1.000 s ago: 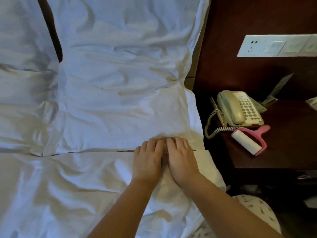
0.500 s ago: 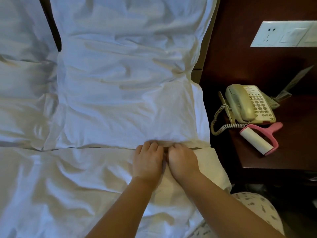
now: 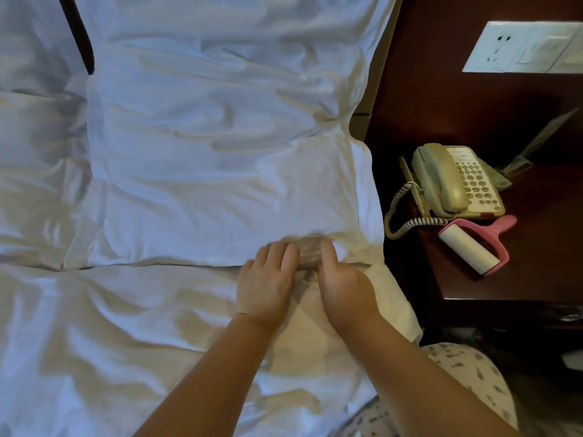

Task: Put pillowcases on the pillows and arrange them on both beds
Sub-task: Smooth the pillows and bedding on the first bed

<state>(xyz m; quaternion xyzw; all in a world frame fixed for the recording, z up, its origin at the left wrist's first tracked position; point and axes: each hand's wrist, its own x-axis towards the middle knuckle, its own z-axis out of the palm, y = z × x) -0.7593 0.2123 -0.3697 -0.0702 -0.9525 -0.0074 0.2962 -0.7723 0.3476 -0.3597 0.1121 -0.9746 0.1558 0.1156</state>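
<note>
Both hands have moved apart slightly, left hand (image 3: 268,279) and right hand (image 3: 342,283) pinching the near edge of the cased pillow (image 3: 220,171) left of the telephone (image 3: 454,181), so this pillow seems nearly arranged, the other bed unseen.

Pillow (image 3: 220,171): white woven cloth, matt with a faint sheen, creased all over.
Second pillow (image 3: 34,171): the same white cloth, wrinkled.
Bed sheet (image 3: 110,342): white cloth, soft-looking, heavily rumpled.
Surface (image 3: 520,272): dark reddish wood, smooth, with a dull polish.
Wall panel (image 3: 441,74): the same dark wood, smooth.
Telephone (image 3: 454,181): cream plastic, smooth and slightly glossy; its coiled cord (image 3: 407,225) looks like rubbery plastic.
Lint roller (image 3: 473,244): pink plastic frame, matt white paper roll.
Socket plate (image 3: 523,47): white plastic, smooth.
Clothing (image 3: 467,383): pale printed cloth, matt.
</note>
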